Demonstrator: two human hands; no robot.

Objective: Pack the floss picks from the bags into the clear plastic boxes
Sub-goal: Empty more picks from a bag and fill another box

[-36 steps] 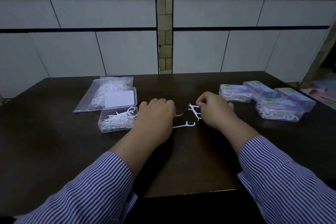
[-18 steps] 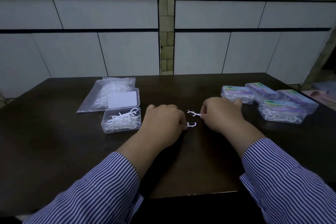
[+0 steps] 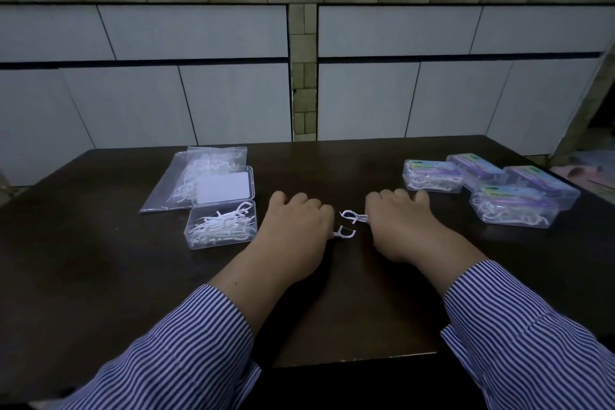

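Note:
My left hand (image 3: pixel 294 230) rests knuckles-up on the dark table (image 3: pixel 100 270), its fingers curled round the handle of a white floss pick (image 3: pixel 343 232) whose head sticks out to the right. My right hand (image 3: pixel 401 226) pinches a small bunch of floss picks (image 3: pixel 353 216) whose heads point left. An open clear box (image 3: pixel 221 226) holding several picks sits left of my left hand, its lid (image 3: pixel 223 189) folded back. Behind it lies a clear bag (image 3: pixel 194 178) with more picks.
Several closed, filled boxes with purple labels (image 3: pixel 514 208) are grouped at the right, one (image 3: pixel 432 175) just beyond my right hand. A tiled wall stands behind the table. The table's front edge runs under my striped sleeves.
The loose picks that lay between my hands are now held: my left hand took one by its handle, my right gathered the others. Both hands settled lower and closer together.

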